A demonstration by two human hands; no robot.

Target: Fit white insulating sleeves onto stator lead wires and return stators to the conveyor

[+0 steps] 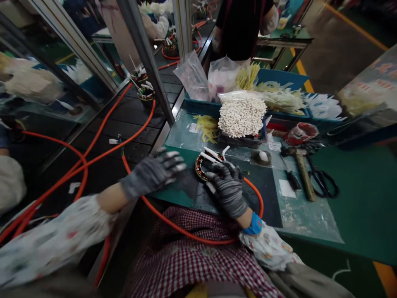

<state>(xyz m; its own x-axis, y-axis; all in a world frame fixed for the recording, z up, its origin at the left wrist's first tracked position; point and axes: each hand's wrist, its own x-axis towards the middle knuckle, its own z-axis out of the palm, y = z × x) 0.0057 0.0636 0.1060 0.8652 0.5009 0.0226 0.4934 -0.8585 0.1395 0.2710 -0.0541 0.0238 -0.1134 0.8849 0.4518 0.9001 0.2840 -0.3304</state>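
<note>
My left hand (151,174), in a grey glove with white fingertips, hovers over the table's left edge. Its fingers are stretched out, slightly blurred, and hold nothing. A round motor stator (200,166) with copper windings and white sleeves sticking out lies on the dark mat. My right hand (228,186), gloved in grey, has its fingers bent over the stator's right side and grips it; the palm hides part of the ring. From beneath this hand an orange cable (256,192) curves out and loops back across my lap to the left.
A bundle of white sleeves (242,114) stands behind the stator, before blue bins (198,106) of yellow and white pieces. Right lie a screwdriver (291,174), hammer (302,171) and scissors (325,182). Left, a conveyor (145,138) carries orange cables and more stators (145,93). Other people stand beyond.
</note>
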